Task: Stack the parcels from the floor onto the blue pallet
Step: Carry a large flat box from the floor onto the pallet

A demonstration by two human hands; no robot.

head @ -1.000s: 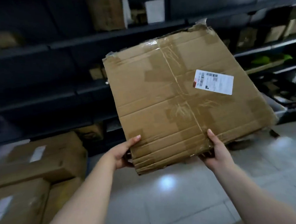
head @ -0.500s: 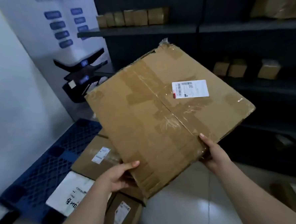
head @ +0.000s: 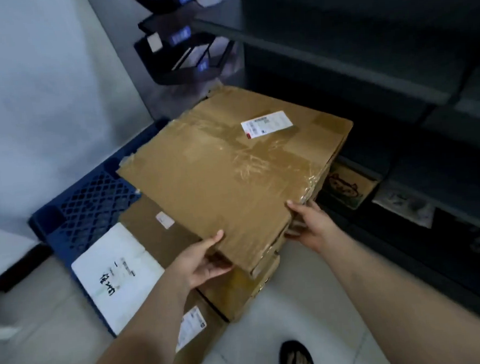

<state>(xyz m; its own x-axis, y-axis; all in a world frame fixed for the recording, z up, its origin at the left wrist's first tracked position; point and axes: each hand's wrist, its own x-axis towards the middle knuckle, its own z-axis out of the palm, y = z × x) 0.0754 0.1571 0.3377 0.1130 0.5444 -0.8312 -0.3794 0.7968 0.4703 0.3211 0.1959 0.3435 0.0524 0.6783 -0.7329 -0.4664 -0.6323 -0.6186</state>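
A large flat brown cardboard parcel [head: 232,171] with a white label and clear tape lies nearly level over the parcels stacked on the blue pallet [head: 88,208]. My left hand [head: 201,260] grips its near corner, thumb on top. My right hand [head: 311,222] holds its right near edge. Beneath it lie a brown parcel [head: 157,229] with a small label, a white parcel [head: 118,273] with black handwriting, and lower brown boxes [head: 240,291]. Whether the big parcel rests on the stack or hovers just above it, I cannot tell.
Dark metal shelving [head: 367,70] runs along the right, with a printed box [head: 346,186] on its lowest level. A white wall [head: 45,95] stands left. Black trays [head: 180,53] hang at the back. My sandalled foot [head: 296,358] is on the tiled floor.
I have turned left and leaned down toward the pallet. The big parcel has dropped from chest height, tilted, to nearly flat over the stacked parcels. Both hands keep their hold.
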